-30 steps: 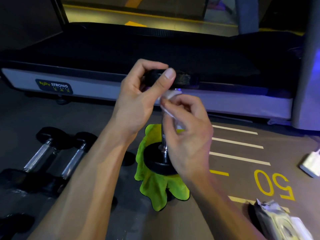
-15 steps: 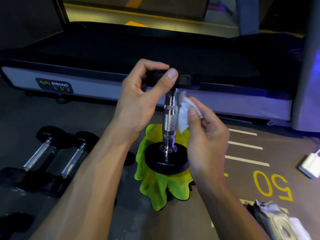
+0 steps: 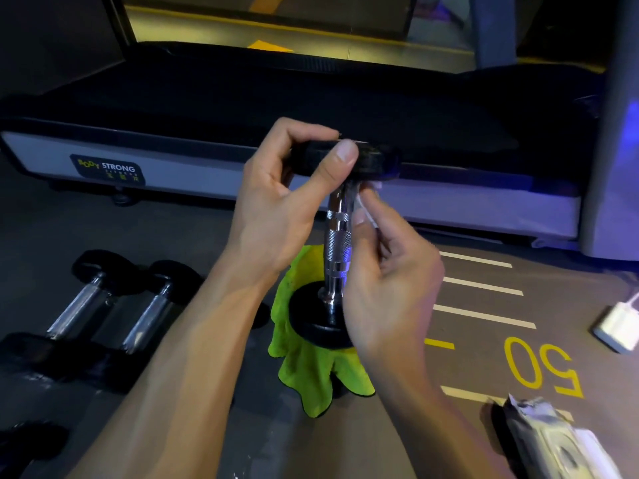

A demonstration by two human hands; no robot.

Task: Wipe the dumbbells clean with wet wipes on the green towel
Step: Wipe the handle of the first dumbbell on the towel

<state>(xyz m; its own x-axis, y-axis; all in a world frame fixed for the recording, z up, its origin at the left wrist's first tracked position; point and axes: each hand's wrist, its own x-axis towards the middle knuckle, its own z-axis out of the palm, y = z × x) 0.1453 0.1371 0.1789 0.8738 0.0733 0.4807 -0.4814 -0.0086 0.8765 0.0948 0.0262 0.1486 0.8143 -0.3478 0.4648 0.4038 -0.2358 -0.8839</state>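
A dumbbell (image 3: 340,236) stands upright on its lower black head on the green towel (image 3: 311,371), which lies crumpled on the floor in front of the treadmill (image 3: 207,133). The person's left hand (image 3: 287,198) grips the upper head, thumb on its near edge and fingers curled over the far edge. The right hand (image 3: 387,281) pinches a white wet wipe (image 3: 366,202) against the right side of the chrome handle, just below the upper head. The likeliest trouble is tipping: the dumbbell balances on one head over soft, bunched cloth, so a hard sideways stroke of the wipe, or a slackening of the left hand, could send it over toward the two other dumbbells (image 3: 114,302) lying left of the towel, or off the towel onto the bare floor. The wipe shows only as a small fold between the fingers; it may slip out or miss the far side of the handle. A packet (image 3: 553,440), probably of wipes, lies to the right of the towel.
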